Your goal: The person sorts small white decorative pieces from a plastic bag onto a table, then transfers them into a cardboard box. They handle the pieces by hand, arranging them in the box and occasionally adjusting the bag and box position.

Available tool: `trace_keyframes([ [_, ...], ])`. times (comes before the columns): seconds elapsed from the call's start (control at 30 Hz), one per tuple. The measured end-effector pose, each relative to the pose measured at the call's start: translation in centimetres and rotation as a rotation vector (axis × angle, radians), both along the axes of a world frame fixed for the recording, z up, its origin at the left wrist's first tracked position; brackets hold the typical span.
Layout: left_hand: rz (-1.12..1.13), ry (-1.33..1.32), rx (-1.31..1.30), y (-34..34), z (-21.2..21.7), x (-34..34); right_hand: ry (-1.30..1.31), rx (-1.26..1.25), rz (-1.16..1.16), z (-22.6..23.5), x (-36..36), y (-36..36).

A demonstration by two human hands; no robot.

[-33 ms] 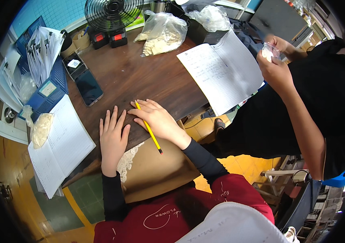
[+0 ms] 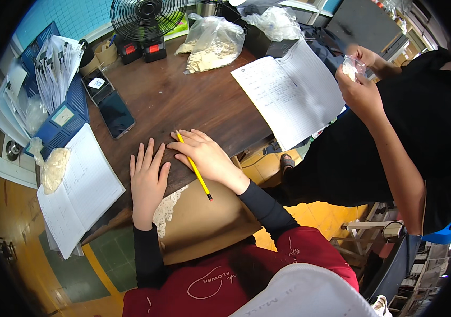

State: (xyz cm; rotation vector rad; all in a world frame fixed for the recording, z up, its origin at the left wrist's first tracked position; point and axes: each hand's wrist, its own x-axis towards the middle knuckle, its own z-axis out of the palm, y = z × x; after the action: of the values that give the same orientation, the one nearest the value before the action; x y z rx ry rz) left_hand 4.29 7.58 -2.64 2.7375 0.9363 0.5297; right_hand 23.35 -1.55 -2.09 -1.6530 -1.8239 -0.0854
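Observation:
At the table's near edge, my left hand (image 2: 149, 179) rests palm down on the dark wood, fingers stretched out, holding nothing. Close to its right, my right hand (image 2: 207, 158) lies on the table with a yellow pencil (image 2: 200, 178) held between thumb and fingers. The pencil slants down to the right, its eraser end toward me; its tip is hidden by the fingers. A dark smartphone (image 2: 115, 117) lies beyond my left hand. To the left is an open notebook (image 2: 90, 185) with a knotted plastic bag of pale contents (image 2: 56, 170) on it.
Another person's hand (image 2: 363, 98) holds a small clear bag (image 2: 352, 67) at the right, beside an open written notebook (image 2: 310, 90). Bags of pale flat pieces (image 2: 209, 55) and a black fan (image 2: 149, 18) stand at the back. A blue file holder (image 2: 69, 113) is at left.

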Motion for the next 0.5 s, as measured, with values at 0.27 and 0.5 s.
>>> trace_keyframes([
  [0.27, 0.007, 0.007, -0.035, 0.39, 0.30, 0.60, -0.004, 0.009, -0.002, 0.21, 0.56, 0.34],
  [0.5, 0.004, -0.004, -0.017, 0.33, 0.48, 0.59, -0.001, 0.021, 0.002, 0.06, 0.60, 0.35],
])
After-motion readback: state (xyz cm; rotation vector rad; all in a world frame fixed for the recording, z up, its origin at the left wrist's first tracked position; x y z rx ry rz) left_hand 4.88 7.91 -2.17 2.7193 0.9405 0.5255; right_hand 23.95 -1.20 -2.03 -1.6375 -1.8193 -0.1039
